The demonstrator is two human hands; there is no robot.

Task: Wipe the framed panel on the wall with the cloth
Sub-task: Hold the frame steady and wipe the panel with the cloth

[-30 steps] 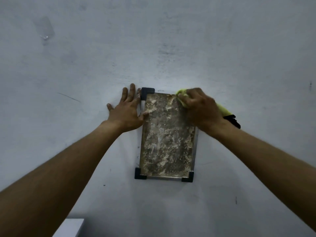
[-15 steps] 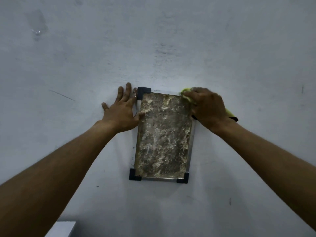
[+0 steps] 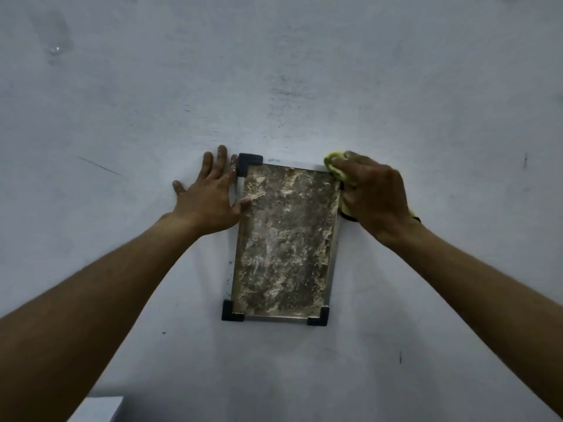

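Observation:
A framed panel [image 3: 285, 245] hangs on the pale wall, its brown face smeared with whitish residue and its visible corners capped in black. My left hand [image 3: 210, 193] lies flat and open on the wall by the panel's upper left corner, thumb touching the left edge. My right hand [image 3: 371, 193] is closed on a yellow-green cloth [image 3: 333, 164] at the panel's upper right corner, covering that corner. Most of the cloth is hidden under the hand; a dark-edged bit shows below the wrist.
The pale grey wall [image 3: 274, 86] fills the view, scuffed with a few dark marks. A shiny patch [image 3: 56, 50] sits at upper left. A pale block [image 3: 97, 409] shows at the bottom left edge.
My right hand has slid the cloth rightward along the panel's top, from inside the face to the upper right corner. My left hand has stayed pressed by the left edge.

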